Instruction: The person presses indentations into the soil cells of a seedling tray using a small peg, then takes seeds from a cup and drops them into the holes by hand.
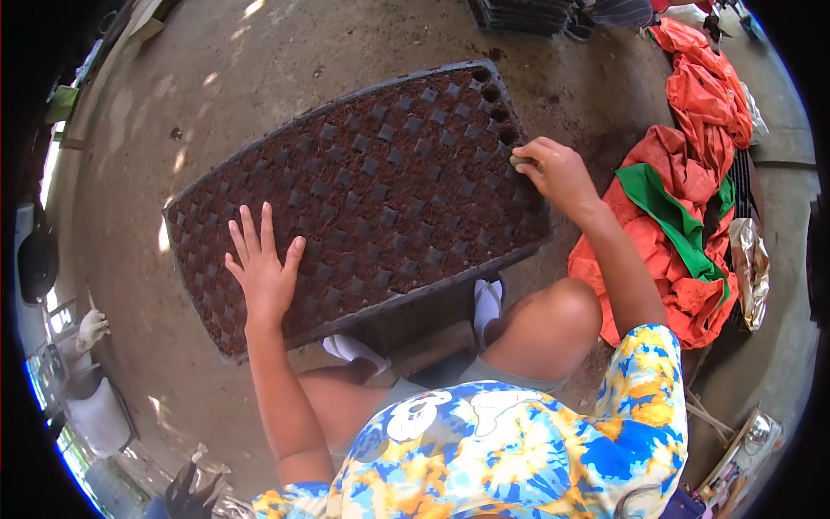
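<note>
A large black seedling tray (413, 286) lies in front of me, its cells filled with dark brown soil. Raised grey diamond-shaped corners show between the cells. My left hand (264, 270) rests with fingers spread on the soil at the tray's near left. At the right edge, the fingers of my right hand (553, 171) pinch a small greyish object (519, 161) against a cell; what it is I cannot make out. Just beyond that hand, several round holes (508, 136) run along the tray's right end, up to the far corner.
Crumpled orange sheeting (666, 164) with a green piece (670, 212) lies on the concrete floor to the right. Stacked black trays (523, 16) stand at the far side. My knees and sandalled feet are close to the near edge. A white container (99, 419) sits at left.
</note>
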Tool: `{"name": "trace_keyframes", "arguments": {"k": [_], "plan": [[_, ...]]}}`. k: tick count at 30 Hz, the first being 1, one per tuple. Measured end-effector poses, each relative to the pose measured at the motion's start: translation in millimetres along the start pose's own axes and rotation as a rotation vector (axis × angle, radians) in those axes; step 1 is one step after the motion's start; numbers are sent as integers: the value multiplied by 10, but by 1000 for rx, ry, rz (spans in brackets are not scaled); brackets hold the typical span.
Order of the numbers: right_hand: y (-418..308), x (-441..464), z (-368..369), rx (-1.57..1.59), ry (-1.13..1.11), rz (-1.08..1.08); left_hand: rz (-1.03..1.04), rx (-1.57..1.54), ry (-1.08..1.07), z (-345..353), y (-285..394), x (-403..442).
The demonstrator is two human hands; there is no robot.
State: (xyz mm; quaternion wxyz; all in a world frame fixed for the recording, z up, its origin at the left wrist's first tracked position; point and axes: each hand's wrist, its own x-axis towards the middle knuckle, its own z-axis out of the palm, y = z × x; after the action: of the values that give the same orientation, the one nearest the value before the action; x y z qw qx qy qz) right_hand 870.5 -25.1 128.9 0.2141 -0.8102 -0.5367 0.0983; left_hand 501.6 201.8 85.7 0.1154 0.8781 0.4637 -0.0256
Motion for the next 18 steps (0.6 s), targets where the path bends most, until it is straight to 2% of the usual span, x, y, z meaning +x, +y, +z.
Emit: {"name": "trace_keyframes", "arguments": {"k": [5,8,11,14,17,18], "plan": [[-81,-79,-68,111,67,83,2,2,1,8,-10,1],[-109,-241,-169,67,-69,94,4,2,2,-1,-10,-3],[-79,-295,90,-3,12,15,0,2,-6,-8,-1,-5],[-130,-346,-57,40,41,58,8,-3,6,31,-41,4],[-150,-490,-224,121,-104,155,0,-6,7,30,-29,5],[-124,-517,-139,77,-81,104,1,-7,10,24,-29,7]]}}
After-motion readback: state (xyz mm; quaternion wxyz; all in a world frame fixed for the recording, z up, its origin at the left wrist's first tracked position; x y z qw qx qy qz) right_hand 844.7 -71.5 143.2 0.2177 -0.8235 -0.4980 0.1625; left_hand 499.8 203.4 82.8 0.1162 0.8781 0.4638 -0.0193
